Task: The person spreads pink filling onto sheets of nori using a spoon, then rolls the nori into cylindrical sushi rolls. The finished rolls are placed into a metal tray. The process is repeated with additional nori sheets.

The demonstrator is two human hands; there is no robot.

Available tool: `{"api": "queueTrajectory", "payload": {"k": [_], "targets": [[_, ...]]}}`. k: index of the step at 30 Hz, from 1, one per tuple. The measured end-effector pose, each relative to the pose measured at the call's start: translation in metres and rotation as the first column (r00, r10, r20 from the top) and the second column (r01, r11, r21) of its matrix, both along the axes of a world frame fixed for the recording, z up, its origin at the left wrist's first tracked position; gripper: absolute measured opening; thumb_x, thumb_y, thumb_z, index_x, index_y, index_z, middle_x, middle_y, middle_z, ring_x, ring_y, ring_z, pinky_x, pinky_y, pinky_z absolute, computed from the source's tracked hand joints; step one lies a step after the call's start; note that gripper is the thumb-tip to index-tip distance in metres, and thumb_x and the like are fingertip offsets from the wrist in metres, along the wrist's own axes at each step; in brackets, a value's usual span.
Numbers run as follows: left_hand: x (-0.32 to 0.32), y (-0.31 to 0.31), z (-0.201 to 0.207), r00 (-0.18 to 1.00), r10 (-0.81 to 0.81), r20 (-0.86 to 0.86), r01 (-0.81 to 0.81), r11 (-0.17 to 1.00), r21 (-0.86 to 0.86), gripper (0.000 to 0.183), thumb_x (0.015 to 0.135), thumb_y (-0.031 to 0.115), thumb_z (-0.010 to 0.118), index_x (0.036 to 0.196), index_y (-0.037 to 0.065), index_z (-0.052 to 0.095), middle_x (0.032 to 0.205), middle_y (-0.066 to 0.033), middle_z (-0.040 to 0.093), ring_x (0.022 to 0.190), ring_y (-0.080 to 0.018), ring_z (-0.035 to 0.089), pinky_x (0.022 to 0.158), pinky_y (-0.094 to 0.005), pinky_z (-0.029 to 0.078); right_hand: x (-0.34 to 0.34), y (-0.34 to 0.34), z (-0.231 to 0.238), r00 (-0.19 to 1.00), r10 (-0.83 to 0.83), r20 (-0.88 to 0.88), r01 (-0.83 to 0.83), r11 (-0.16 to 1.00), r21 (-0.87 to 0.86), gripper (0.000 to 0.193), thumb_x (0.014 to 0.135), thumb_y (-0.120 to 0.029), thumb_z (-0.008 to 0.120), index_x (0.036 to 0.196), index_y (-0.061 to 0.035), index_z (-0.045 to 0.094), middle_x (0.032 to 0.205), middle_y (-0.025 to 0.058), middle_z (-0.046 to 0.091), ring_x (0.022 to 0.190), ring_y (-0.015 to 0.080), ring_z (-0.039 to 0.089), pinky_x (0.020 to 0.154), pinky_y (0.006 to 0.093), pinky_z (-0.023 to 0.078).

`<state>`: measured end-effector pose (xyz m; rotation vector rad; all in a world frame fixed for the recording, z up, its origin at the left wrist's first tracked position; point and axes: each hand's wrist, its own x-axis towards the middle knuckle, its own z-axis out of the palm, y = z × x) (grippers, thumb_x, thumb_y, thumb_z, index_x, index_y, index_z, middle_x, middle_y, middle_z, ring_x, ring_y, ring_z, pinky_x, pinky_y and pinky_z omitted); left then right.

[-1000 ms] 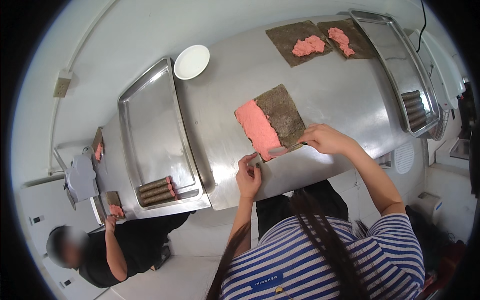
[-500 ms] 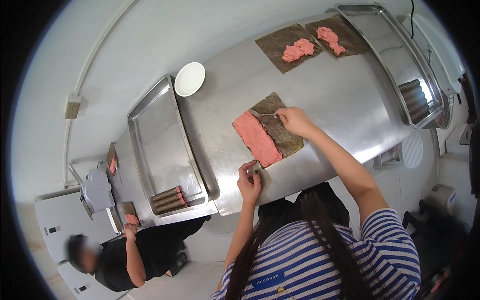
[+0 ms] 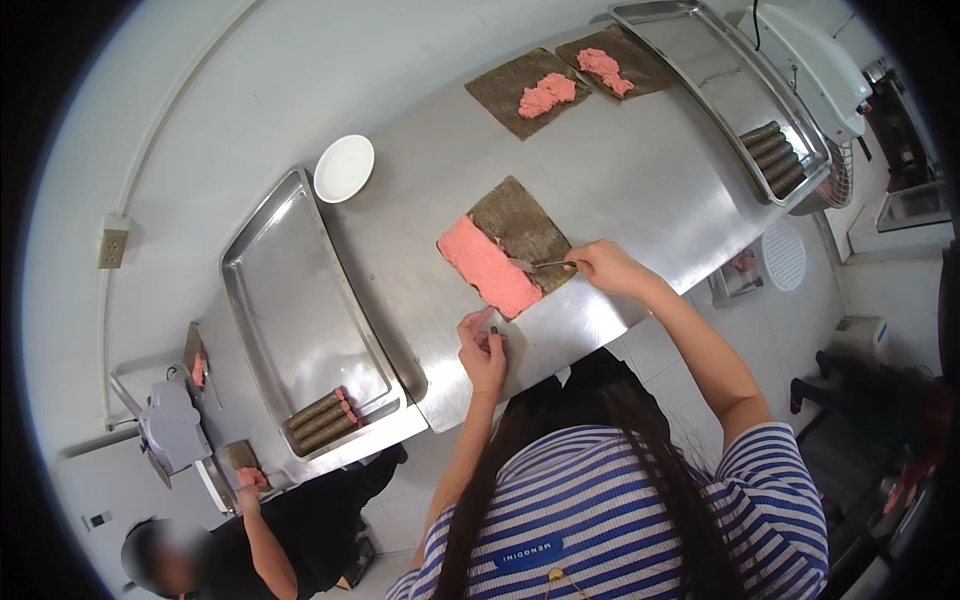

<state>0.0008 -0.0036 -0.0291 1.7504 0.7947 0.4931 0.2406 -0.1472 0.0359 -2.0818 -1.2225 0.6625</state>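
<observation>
A dark seaweed sheet [image 3: 520, 218] lies on the steel table in front of me. Smooth pink paste [image 3: 487, 267] covers its left part in a band; the right part is bare. My right hand [image 3: 608, 268] grips the handle of a small metal spatula [image 3: 524, 266], whose blade rests at the band's right edge. At the sheet's near corner is my left hand [image 3: 483, 355], with fingers loosely bent and apart, the fingertips at or just beside the edge. I cannot tell whether they touch it.
Two seaweed sheets with pink paste mounds [image 3: 548, 95] lie at the far side. A steel tray [image 3: 375, 335] at left and another tray [image 3: 700, 95] at right hold dark rolls. A white bowl [image 3: 344, 168] stands by the wall. At lower left, a co-worker's hand [image 3: 248, 490] touches another sheet.
The spatula and my right hand have moved toward me along the paste's right edge, from its far end to about the middle. The whole view has shifted slightly.
</observation>
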Motion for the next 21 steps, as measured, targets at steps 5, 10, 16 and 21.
{"api": "queueTrajectory", "payload": {"k": [5, 10, 16, 21], "targets": [[-0.003, 0.004, -0.001, 0.996, -0.019, 0.087, 0.033, 0.986, -0.163, 0.035, 0.087, 0.001, 0.047, 0.121, 0.001, 0.036, 0.12, -0.0148, 0.061, 0.077, -0.0141, 0.065, 0.059, -0.0216, 0.049, -0.023, -0.028, 0.014, 0.998, -0.062, -0.019, 0.06, 0.99, -0.126, 0.019, 0.081, -0.005, 0.05, 0.09, -0.0039, 0.067, 0.078, 0.0186, 0.065, 0.076, 0.0372, 0.061, 0.071, 0.0445, 0.048], [-0.003, 0.009, 0.001, 0.994, -0.035, 0.107, 0.062, 0.963, -0.264, 0.036, 0.09, 0.002, 0.045, 0.124, 0.004, 0.035, 0.12, -0.0149, 0.06, 0.084, -0.0156, 0.064, 0.063, -0.0229, 0.049, -0.041, -0.053, 0.031, 0.995, -0.042, 0.088, 0.057, 0.983, -0.172, 0.021, 0.081, -0.005, 0.05, 0.091, -0.0044, 0.068, 0.078, 0.0189, 0.064, 0.073, 0.0344, 0.061, 0.069, 0.0421, 0.048], [0.0, 0.019, 0.006, 0.997, 0.044, 0.057, -0.008, 0.854, -0.521, 0.035, 0.091, 0.005, 0.044, 0.125, 0.004, 0.035, 0.12, -0.0162, 0.06, 0.1, -0.0203, 0.061, 0.078, -0.0318, 0.05, -0.032, -0.067, 0.049, 0.864, -0.391, -0.318, 0.407, 0.913, -0.018, 0.02, 0.088, -0.008, 0.051, 0.097, -0.0053, 0.069, 0.069, 0.0032, 0.058, 0.063, 0.0137, 0.049, 0.062, 0.0264, 0.041], [0.005, 0.023, 0.022, 0.998, 0.056, 0.032, -0.02, 0.737, -0.676, 0.036, 0.093, 0.01, 0.044, 0.127, 0.002, 0.036, 0.124, -0.017, 0.057, 0.112, -0.0228, 0.056, 0.095, -0.0347, 0.044, 0.021, -0.035, -0.001, 0.572, -0.501, -0.649, 0.687, 0.725, 0.045, 0.023, 0.093, -0.008, 0.047, 0.102, -0.005, 0.068, 0.074, -0.0048, 0.053, 0.065, 0.0056, 0.043, 0.06, 0.0203, 0.036]]}}
